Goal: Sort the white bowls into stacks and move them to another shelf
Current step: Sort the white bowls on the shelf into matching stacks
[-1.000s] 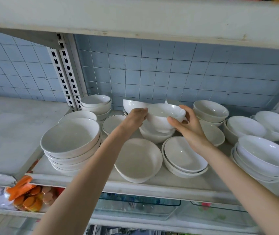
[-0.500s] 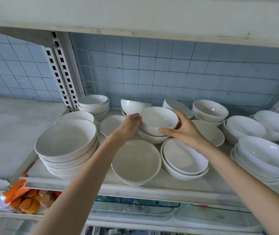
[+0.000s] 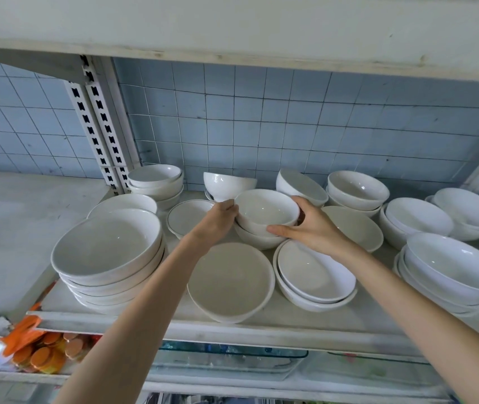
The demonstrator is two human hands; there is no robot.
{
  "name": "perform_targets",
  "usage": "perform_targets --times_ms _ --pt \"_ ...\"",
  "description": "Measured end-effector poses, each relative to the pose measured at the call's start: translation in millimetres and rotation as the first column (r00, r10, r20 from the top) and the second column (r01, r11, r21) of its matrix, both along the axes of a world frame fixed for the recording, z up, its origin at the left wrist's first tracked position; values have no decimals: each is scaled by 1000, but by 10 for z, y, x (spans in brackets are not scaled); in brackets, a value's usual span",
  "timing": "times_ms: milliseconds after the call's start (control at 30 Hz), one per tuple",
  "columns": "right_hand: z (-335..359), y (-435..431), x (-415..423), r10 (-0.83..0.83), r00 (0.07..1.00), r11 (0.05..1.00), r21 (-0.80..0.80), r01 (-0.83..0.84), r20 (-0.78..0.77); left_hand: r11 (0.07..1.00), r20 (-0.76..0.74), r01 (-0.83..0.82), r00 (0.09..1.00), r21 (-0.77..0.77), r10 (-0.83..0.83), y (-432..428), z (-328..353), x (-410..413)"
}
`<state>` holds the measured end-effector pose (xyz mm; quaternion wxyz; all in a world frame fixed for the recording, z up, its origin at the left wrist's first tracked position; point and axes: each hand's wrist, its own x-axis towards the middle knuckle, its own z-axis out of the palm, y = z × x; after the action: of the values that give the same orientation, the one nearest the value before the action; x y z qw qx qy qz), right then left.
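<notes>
The bowl [image 3: 266, 209] sits in a second bowl [image 3: 254, 239] on the shelf [image 3: 261, 325]. Our left hand [image 3: 219, 220] and right hand [image 3: 311, 228] grip its sides.

Both hands on the small white bowl [image 3: 266, 211], nested in another bowl [image 3: 254, 239]: left hand [image 3: 220, 221] grips its left rim, right hand [image 3: 309, 225] cups the right side.

One wide head cam, that's it. Sits close to the shelf [image 3: 319, 323], looking forward and a bit down toward the tiled wall [image 3: 290, 126].
</notes>
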<state>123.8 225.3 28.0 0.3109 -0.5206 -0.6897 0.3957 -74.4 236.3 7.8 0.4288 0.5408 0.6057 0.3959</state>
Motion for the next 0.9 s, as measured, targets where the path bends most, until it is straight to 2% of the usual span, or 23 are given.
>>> perform_targets --times_ms 133,300,400,500,600,700,900 --pt "-6 18 7 7 1000 1000 -14 -7 26 1000 42 -7 999 -21 8 25 -11 -9" --pt "23 22 32 57 997 997 -45 -55 43 996 68 86 994 19 -87 -71 30 -5" --pt "44 61 99 102 994 991 -87 -99 37 981 -8 194 981 -10 -194 -133 62 6" --pt "66 82 158 100 995 991 -83 -102 -27 966 -154 260 954 2 -256 -158 88 9" --pt "140 94 219 5 998 1000 6 -5 -65 970 -250 240 943 47 -221 -148 115 26" --pt "187 160 283 -56 998 991 120 59 -33 976 -249 214 948 35 -199 -93 71 52" --pt "65 306 425 -168 976 954 270 126 139 980 -224 198 957 30 -187 -84 6 52"
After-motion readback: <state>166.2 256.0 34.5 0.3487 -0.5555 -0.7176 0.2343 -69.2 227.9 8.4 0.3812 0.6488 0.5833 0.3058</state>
